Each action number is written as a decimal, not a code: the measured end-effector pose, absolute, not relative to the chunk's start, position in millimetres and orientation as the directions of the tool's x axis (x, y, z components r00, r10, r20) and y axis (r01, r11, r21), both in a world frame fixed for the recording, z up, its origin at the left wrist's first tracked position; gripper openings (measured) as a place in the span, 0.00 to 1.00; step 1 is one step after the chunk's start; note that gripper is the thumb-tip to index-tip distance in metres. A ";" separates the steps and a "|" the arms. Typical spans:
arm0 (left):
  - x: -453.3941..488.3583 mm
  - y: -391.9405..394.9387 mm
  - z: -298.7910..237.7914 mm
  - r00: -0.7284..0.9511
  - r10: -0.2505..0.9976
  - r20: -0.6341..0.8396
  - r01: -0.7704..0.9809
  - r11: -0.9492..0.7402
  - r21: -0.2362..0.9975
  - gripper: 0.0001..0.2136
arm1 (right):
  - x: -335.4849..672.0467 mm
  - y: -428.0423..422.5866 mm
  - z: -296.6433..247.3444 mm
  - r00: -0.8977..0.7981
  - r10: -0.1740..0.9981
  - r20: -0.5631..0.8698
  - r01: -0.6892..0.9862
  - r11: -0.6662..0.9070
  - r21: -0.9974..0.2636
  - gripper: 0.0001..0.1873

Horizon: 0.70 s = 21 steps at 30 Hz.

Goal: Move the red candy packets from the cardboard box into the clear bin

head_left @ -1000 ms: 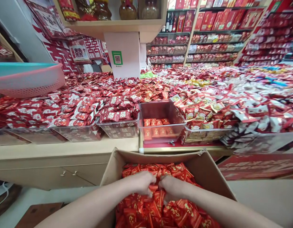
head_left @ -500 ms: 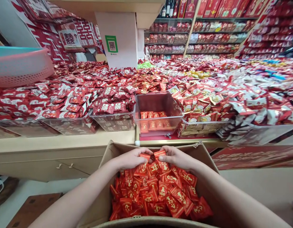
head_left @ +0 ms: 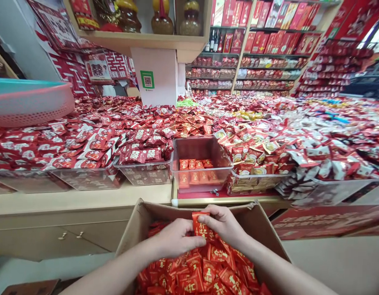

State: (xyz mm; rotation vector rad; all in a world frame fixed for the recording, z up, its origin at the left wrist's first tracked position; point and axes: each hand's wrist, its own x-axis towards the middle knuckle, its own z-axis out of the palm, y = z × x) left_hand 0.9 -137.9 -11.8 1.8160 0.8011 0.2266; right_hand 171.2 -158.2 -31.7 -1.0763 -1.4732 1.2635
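Both of my hands reach into an open cardboard box (head_left: pixel 130 235) full of small red candy packets (head_left: pixel 207 270). My left hand (head_left: pixel 173 237) and my right hand (head_left: pixel 223 223) are closed together on a bunch of the red packets (head_left: pixel 200 226), held up just above the heap near the box's far wall. Straight beyond the box, on the counter, stands a clear plastic bin (head_left: pixel 201 164) with only a few red packets lying in its bottom.
Neighbouring clear bins (head_left: pixel 146 170) overflow with red and white sweets across the wide counter (head_left: pixel 69 200). A pink and teal basket (head_left: pixel 29 102) sits at the left. Shelves of red boxes (head_left: pixel 269 37) line the back. Drawers are below the counter.
My hands dug into the heap, then rose with packets gathered between them toward the box's far edge. The camera tilted down and back up.
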 end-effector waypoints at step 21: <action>13.6 -74.0 17.8 0.489 0.868 0.086 0.182 -0.198 0.963 0.15 | 183.6 -47.3 71.5 -0.044 0.943 0.331 0.473 0.311 -0.824 0.11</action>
